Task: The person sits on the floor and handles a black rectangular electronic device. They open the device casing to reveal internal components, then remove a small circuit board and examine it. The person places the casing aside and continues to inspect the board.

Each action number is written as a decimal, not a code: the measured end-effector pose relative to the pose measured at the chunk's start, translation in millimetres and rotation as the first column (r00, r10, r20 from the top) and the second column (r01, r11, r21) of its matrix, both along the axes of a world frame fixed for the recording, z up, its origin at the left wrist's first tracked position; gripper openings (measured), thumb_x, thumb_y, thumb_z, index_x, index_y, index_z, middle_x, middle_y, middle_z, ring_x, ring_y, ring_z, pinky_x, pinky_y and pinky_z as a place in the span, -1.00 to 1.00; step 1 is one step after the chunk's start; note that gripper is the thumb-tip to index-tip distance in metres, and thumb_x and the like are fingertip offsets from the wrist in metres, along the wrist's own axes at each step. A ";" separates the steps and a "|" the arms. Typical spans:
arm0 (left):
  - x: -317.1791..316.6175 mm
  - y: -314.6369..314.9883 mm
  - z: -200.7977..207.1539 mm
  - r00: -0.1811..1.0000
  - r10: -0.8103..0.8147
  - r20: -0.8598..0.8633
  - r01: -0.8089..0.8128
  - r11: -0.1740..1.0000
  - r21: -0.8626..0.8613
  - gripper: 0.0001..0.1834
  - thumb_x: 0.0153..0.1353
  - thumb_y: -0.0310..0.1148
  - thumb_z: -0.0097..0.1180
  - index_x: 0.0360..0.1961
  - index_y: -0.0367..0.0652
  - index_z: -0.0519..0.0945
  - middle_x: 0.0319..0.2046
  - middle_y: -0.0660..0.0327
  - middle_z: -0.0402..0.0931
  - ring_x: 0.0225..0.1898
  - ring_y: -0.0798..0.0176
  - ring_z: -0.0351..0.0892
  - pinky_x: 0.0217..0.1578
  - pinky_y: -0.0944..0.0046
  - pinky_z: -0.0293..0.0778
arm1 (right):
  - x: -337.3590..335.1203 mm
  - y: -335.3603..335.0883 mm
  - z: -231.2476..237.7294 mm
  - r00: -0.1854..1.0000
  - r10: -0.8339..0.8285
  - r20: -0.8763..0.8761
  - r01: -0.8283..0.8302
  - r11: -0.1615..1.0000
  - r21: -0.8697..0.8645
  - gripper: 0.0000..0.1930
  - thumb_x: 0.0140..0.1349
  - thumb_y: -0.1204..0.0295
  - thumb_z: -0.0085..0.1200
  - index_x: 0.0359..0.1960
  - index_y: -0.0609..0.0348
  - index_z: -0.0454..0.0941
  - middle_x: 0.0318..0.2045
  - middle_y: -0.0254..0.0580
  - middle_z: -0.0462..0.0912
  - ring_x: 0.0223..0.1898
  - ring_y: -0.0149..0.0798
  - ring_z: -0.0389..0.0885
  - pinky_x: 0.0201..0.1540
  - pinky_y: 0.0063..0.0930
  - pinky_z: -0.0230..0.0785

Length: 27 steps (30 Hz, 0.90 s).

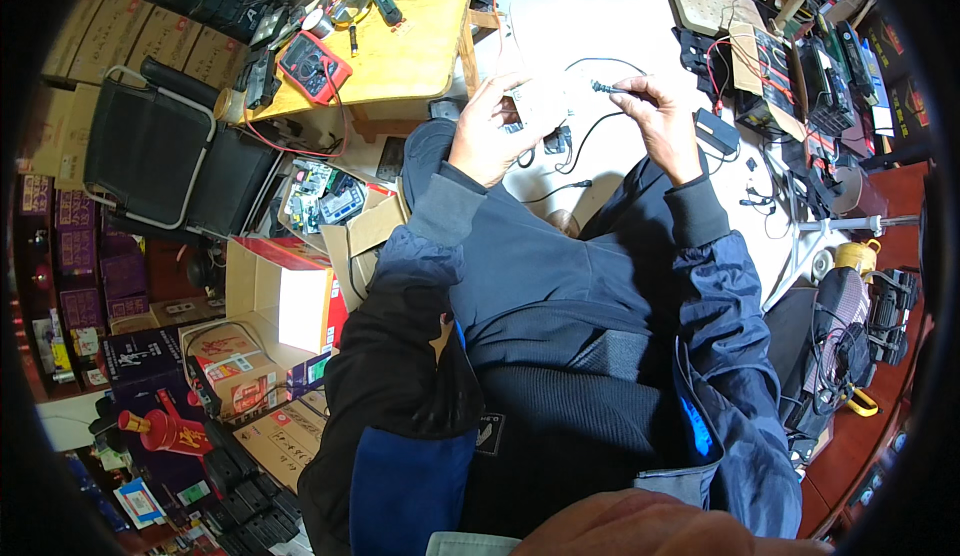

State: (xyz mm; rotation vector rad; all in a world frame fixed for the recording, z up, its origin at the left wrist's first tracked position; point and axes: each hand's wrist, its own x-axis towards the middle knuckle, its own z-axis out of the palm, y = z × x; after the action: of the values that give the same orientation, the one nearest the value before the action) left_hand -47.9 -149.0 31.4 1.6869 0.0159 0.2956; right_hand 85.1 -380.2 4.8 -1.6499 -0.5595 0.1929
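Above my lap, my left hand [487,134] is closed on a pale, flat-looking object [540,106]. Glare washes out its edges against the white floor, so its kind cannot be told. To the right, my right hand [660,121] pinches the end of a black cable [604,87] between thumb and fingers. The ribbed cable end points left, toward the pale object, with a gap between them. Below the hands lie more black cable [590,141] and a small black plug [558,140].
A yellow table [425,51] at upper left bears a red multimeter [314,66] and tools. A black chair [150,161] and open cartons [300,296] stand left. To the right are a black power adapter [716,133], a battery-like box with wires [765,71] and a metal stand [830,224].
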 end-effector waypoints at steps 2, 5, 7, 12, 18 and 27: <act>0.1 0.1 -2.1 1.000 -0.001 -0.025 0.000 0.999 -0.041 -0.24 0.05 -0.71 0.37 0.31 -0.26 0.38 0.06 0.09 0.55 0.10 0.24 0.58 0.13 0.25 0.55 | -0.5 0.0 0.3 1.000 0.005 -0.011 -0.005 1.000 -0.006 -0.82 0.31 0.49 0.26 -0.10 0.29 0.70 -0.27 -0.31 0.71 -0.18 -0.47 0.60 -0.01 -0.55 0.46; -0.1 -0.3 -4.1 0.998 0.002 -0.059 -0.007 0.997 -0.075 -0.24 0.05 -0.74 0.35 0.31 -0.27 0.37 0.07 0.06 0.57 0.11 0.23 0.58 0.14 0.24 0.56 | -1.3 -0.5 0.0 1.000 -0.007 -0.001 0.007 1.000 -0.017 -0.82 0.32 0.49 0.26 -0.09 0.29 0.70 -0.26 -0.31 0.71 -0.17 -0.47 0.61 -0.01 -0.55 0.47; -0.2 -1.4 -4.9 0.998 -0.003 -0.070 -0.007 0.991 -0.133 -0.25 0.05 -0.75 0.34 0.31 -0.28 0.37 0.08 0.05 0.57 0.12 0.23 0.58 0.14 0.23 0.56 | -1.3 -0.1 -0.6 1.000 -0.016 -0.010 0.016 1.000 0.007 -0.82 0.28 0.48 0.29 -0.12 0.26 0.72 -0.28 -0.32 0.71 -0.21 -0.46 0.61 -0.05 -0.55 0.47; 0.1 -4.4 -5.7 0.997 -0.032 -0.072 0.008 0.949 -0.316 -0.26 0.06 -0.77 0.33 0.30 -0.30 0.37 0.08 0.03 0.56 0.12 0.19 0.58 0.15 0.21 0.56 | -1.1 -0.7 -2.1 1.000 -0.020 -0.007 0.021 1.000 0.011 -0.82 0.28 0.47 0.29 -0.11 0.26 0.72 -0.27 -0.31 0.71 -0.20 -0.46 0.61 -0.05 -0.54 0.47; 1.3 -5.0 -6.8 0.996 -0.032 -0.089 -0.001 0.937 -0.348 -0.26 0.06 -0.75 0.35 0.30 -0.30 0.37 0.08 0.03 0.56 0.13 0.17 0.58 0.15 0.19 0.56 | -0.3 -1.8 -3.0 0.999 -0.023 -0.022 0.023 1.000 0.007 -0.80 0.27 0.44 0.31 -0.11 0.23 0.73 -0.24 -0.28 0.73 -0.17 -0.43 0.63 -0.02 -0.51 0.48; 2.2 -12.9 -6.2 0.999 0.010 -0.039 -0.018 0.975 -0.222 -0.28 0.07 -0.74 0.35 0.27 -0.30 0.38 0.05 0.05 0.59 0.10 0.23 0.60 0.13 0.25 0.56 | -13.1 0.6 -3.9 0.910 -0.180 0.374 0.201 0.980 -0.016 -0.66 0.25 0.42 0.33 0.06 0.16 0.66 -0.12 -0.25 0.70 -0.08 -0.36 0.65 0.06 -0.45 0.49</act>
State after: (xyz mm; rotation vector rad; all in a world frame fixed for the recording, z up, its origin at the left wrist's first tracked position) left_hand -45.7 -161.9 25.1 1.4695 0.0859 0.2630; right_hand 71.9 -379.6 0.9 -1.7948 -0.6755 -0.2573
